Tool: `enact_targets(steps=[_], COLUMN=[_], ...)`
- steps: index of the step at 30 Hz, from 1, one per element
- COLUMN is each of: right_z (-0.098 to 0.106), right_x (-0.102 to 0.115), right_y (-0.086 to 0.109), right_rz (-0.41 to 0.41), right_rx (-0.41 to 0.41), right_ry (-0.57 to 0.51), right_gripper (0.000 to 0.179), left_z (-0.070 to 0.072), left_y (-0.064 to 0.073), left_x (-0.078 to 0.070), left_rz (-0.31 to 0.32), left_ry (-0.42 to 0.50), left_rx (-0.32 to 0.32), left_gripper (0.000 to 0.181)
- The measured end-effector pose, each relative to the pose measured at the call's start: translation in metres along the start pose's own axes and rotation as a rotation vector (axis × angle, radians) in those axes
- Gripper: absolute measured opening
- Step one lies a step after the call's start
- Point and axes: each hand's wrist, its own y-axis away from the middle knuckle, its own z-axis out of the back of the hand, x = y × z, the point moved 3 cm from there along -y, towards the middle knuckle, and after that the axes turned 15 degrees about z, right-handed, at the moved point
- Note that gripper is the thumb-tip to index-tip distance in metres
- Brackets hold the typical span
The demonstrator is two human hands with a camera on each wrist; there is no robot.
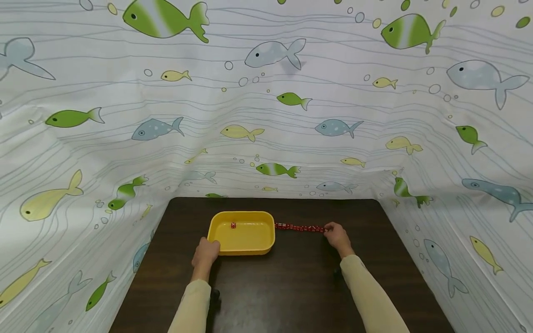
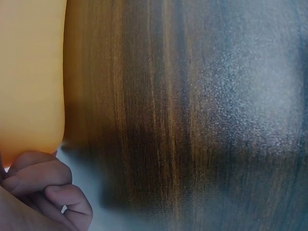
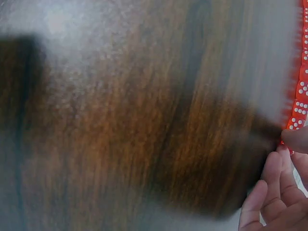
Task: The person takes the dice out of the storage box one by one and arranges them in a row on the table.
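A yellow tray (image 1: 245, 252) sits at the table's back left, with one red die (image 1: 233, 225) inside it. My left hand (image 1: 206, 252) grips the tray's front left corner, thumb over the rim; the curled fingers (image 2: 41, 173) show below the corner in the left wrist view. From the tray's right side a row of red dice (image 1: 300, 228) with white pips runs rightward along the table. At the row's right end my right hand (image 1: 338, 238) pinches the last die between thumb and fingertips. In the right wrist view the dice (image 3: 299, 107) stand close together, and the thumb partly hides the end one.
The dark wooden table (image 1: 275, 291) has its far edge against a white curtain (image 1: 266, 138) printed with fish, which also hangs at both sides. Both forearms, in light sleeves (image 1: 370, 293), reach in over the table's front.
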Motion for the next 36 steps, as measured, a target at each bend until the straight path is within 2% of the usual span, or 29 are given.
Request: enact_targets(steps=[7,14,18,21,27,36], right_z=[0.004,0.01,0.013,0.014,0.006,-0.023], right_x=[0.001,0.004,0.009,0.016,0.045,0.095], right_y=[0.003,0.005,0.004,0.002,-0.003,-0.008], right_rz=[0.0,-0.01,-0.016,-0.002,0.035,0.105], right_rx=[0.031,0.067,0.022,-0.046,-0.131,-0.16], right_ry=[-0.035,-0.026,-0.017,-0.015,-0.027,-0.091], right_gripper=[0.037,0.044,0.045,0.045,0.037,0.034], left_z=[-0.002,-0.001,0.001,0.0,-0.001,0.002], left_y=[0.001,0.002,0.004,0.007,0.011,0.011], left_x=[0.0,-0.001,-0.001,-0.001,0.001,0.001], left_rz=[0.006,0.002,0.001,-0.002,-0.011,-0.025], left_ry=[0.008,0.011,0.015,0.02,0.019,0.046], left_rx=[-0.001,-0.006,-0.004,-0.003,-0.002,0.001], left_gripper=[0.063,0.063,0.063,0.062,0.063,0.061])
